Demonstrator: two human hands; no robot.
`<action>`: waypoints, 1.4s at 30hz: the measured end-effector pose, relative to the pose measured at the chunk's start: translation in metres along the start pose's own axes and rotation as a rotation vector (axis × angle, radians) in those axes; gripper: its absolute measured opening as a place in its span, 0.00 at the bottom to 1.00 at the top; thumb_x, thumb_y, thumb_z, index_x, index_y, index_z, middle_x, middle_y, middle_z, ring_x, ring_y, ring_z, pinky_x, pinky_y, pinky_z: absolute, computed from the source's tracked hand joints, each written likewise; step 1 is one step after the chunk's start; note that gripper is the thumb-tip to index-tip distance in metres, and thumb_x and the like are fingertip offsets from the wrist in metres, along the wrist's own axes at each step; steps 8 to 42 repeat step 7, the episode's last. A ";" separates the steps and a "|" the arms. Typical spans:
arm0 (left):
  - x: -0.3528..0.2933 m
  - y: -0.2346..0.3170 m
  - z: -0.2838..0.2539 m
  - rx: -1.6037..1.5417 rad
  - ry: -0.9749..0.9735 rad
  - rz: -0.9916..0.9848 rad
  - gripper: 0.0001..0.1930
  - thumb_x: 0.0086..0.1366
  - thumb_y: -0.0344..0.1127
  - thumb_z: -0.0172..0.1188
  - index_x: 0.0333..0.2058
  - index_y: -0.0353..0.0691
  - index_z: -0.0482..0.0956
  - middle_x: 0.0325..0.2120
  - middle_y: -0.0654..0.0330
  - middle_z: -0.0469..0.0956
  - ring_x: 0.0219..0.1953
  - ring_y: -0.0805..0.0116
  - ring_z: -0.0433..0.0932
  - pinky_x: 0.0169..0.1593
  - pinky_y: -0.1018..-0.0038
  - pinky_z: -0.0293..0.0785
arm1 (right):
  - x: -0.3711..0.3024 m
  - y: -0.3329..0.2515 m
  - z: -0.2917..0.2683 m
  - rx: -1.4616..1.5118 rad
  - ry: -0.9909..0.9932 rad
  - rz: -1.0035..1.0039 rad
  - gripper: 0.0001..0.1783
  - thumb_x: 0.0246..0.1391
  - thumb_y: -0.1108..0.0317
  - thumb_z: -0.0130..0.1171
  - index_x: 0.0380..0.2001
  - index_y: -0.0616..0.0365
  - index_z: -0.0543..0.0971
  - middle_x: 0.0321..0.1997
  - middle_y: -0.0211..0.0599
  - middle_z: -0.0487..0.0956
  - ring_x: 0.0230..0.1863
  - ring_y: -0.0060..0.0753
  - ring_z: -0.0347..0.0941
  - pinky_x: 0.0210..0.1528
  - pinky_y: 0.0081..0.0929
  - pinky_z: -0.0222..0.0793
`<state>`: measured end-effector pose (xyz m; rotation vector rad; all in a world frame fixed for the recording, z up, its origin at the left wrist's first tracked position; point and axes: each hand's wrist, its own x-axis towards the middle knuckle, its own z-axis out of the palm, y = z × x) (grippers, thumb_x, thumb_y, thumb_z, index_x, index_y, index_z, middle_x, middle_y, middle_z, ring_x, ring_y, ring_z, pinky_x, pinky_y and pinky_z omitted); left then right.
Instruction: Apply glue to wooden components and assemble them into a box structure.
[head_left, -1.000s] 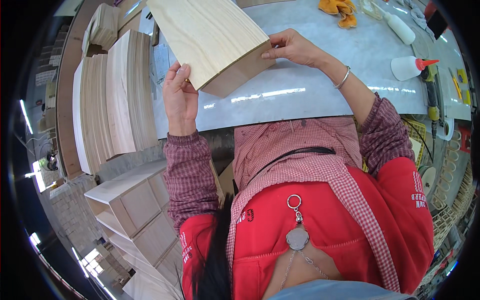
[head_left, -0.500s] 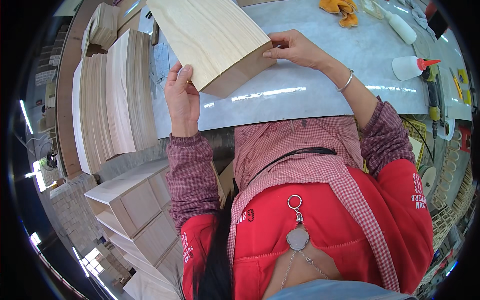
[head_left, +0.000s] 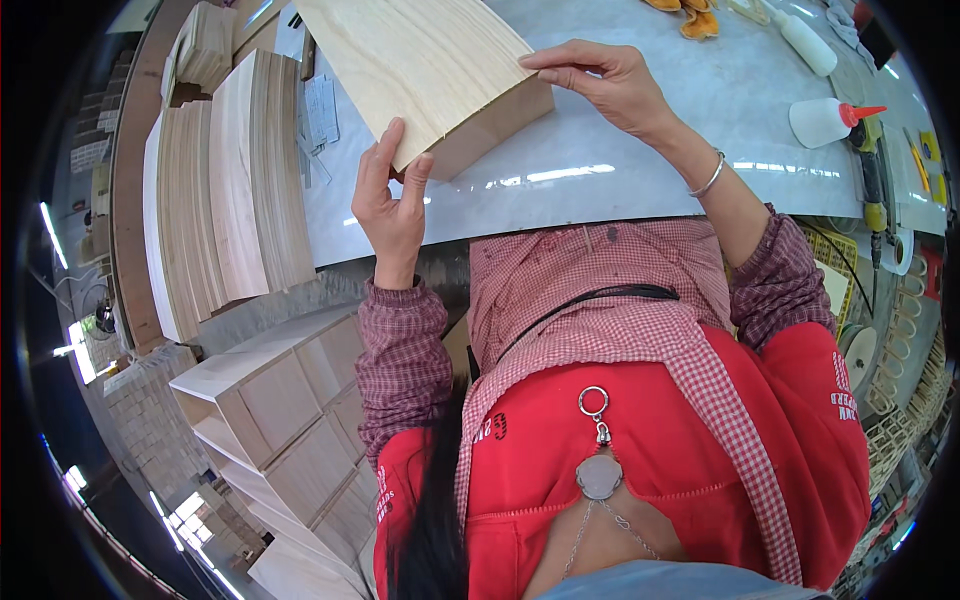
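The pale wooden box [head_left: 425, 70] lies aslant near the worktop's [head_left: 620, 170] front edge, left hand [head_left: 390, 205] fingers clamped on its near corner, right hand [head_left: 600, 85] pinching its right corner.

single head-worn fisheye view, steeply down, close over the workbench [head_left: 620, 190] edge and own torso

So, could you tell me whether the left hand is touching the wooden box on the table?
Touching. The head view shows the left hand with its fingers and thumb pressed against the near corner of the wooden box.
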<state>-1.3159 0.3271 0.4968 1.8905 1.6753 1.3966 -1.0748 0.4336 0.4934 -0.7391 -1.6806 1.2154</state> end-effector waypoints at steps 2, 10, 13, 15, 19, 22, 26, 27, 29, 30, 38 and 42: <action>-0.002 0.002 0.001 0.008 0.029 0.014 0.19 0.54 0.31 0.62 0.47 0.38 0.73 0.35 0.59 0.75 0.30 0.74 0.70 0.34 0.83 0.68 | -0.001 -0.001 0.002 0.021 0.038 -0.016 0.10 0.49 0.74 0.57 0.35 0.51 0.82 0.32 0.24 0.81 0.29 0.14 0.70 0.36 0.07 0.65; -0.002 0.001 0.003 0.086 0.029 0.068 0.19 0.55 0.31 0.61 0.47 0.39 0.73 0.38 0.57 0.75 0.30 0.73 0.71 0.32 0.82 0.70 | -0.002 0.002 -0.002 -0.026 -0.003 0.009 0.11 0.51 0.73 0.55 0.37 0.51 0.80 0.38 0.27 0.80 0.35 0.18 0.73 0.47 0.11 0.68; -0.002 0.001 0.003 0.086 0.029 0.068 0.19 0.55 0.31 0.61 0.47 0.39 0.73 0.38 0.57 0.75 0.30 0.73 0.71 0.32 0.82 0.70 | -0.002 0.002 -0.002 -0.026 -0.003 0.009 0.11 0.51 0.73 0.55 0.37 0.51 0.80 0.38 0.27 0.80 0.35 0.18 0.73 0.47 0.11 0.68; -0.002 0.001 0.003 0.086 0.029 0.068 0.19 0.55 0.31 0.61 0.47 0.39 0.73 0.38 0.57 0.75 0.30 0.73 0.71 0.32 0.82 0.70 | -0.002 0.002 -0.002 -0.026 -0.003 0.009 0.11 0.51 0.73 0.55 0.37 0.51 0.80 0.38 0.27 0.80 0.35 0.18 0.73 0.47 0.11 0.68; -0.002 0.001 0.003 0.086 0.029 0.068 0.19 0.55 0.31 0.61 0.47 0.39 0.73 0.38 0.57 0.75 0.30 0.73 0.71 0.32 0.82 0.70 | -0.002 0.002 -0.002 -0.026 -0.003 0.009 0.11 0.51 0.73 0.55 0.37 0.51 0.80 0.38 0.27 0.80 0.35 0.18 0.73 0.47 0.11 0.68; -0.002 0.001 0.003 0.086 0.029 0.068 0.19 0.55 0.31 0.61 0.47 0.39 0.73 0.38 0.57 0.75 0.30 0.73 0.71 0.32 0.82 0.70 | -0.002 0.002 -0.002 -0.026 -0.003 0.009 0.11 0.51 0.73 0.55 0.37 0.51 0.80 0.38 0.27 0.80 0.35 0.18 0.73 0.47 0.11 0.68; -0.002 0.001 0.003 0.086 0.029 0.068 0.19 0.55 0.31 0.61 0.47 0.39 0.73 0.38 0.57 0.75 0.30 0.73 0.71 0.32 0.82 0.70 | -0.002 0.002 -0.002 -0.026 -0.003 0.009 0.11 0.51 0.73 0.55 0.37 0.51 0.80 0.38 0.27 0.80 0.35 0.18 0.73 0.47 0.11 0.68; -0.002 0.001 0.003 0.086 0.029 0.068 0.19 0.55 0.31 0.61 0.47 0.39 0.73 0.38 0.57 0.75 0.30 0.73 0.71 0.32 0.82 0.70 | -0.002 0.002 -0.002 -0.026 -0.003 0.009 0.11 0.51 0.73 0.55 0.37 0.51 0.80 0.38 0.27 0.80 0.35 0.18 0.73 0.47 0.11 0.68; -0.002 0.001 0.003 0.086 0.029 0.068 0.19 0.55 0.31 0.61 0.47 0.39 0.73 0.38 0.57 0.75 0.30 0.73 0.71 0.32 0.82 0.70 | -0.002 0.002 -0.002 -0.026 -0.003 0.009 0.11 0.51 0.73 0.55 0.37 0.51 0.80 0.38 0.27 0.80 0.35 0.18 0.73 0.47 0.11 0.68; -0.002 0.001 0.003 0.086 0.029 0.068 0.19 0.55 0.31 0.61 0.47 0.39 0.73 0.38 0.57 0.75 0.30 0.73 0.71 0.32 0.82 0.70 | -0.002 0.002 -0.002 -0.026 -0.003 0.009 0.11 0.51 0.73 0.55 0.37 0.51 0.80 0.38 0.27 0.80 0.35 0.18 0.73 0.47 0.11 0.68; -0.002 0.001 0.003 0.086 0.029 0.068 0.19 0.55 0.31 0.61 0.47 0.39 0.73 0.38 0.57 0.75 0.30 0.73 0.71 0.32 0.82 0.70 | -0.002 0.002 -0.002 -0.026 -0.003 0.009 0.11 0.51 0.73 0.55 0.37 0.51 0.80 0.38 0.27 0.80 0.35 0.18 0.73 0.47 0.11 0.68; -0.002 0.001 0.003 0.086 0.029 0.068 0.19 0.55 0.31 0.61 0.47 0.39 0.73 0.38 0.57 0.75 0.30 0.73 0.71 0.32 0.82 0.70 | -0.002 0.002 -0.002 -0.026 -0.003 0.009 0.11 0.51 0.73 0.55 0.37 0.51 0.80 0.38 0.27 0.80 0.35 0.18 0.73 0.47 0.11 0.68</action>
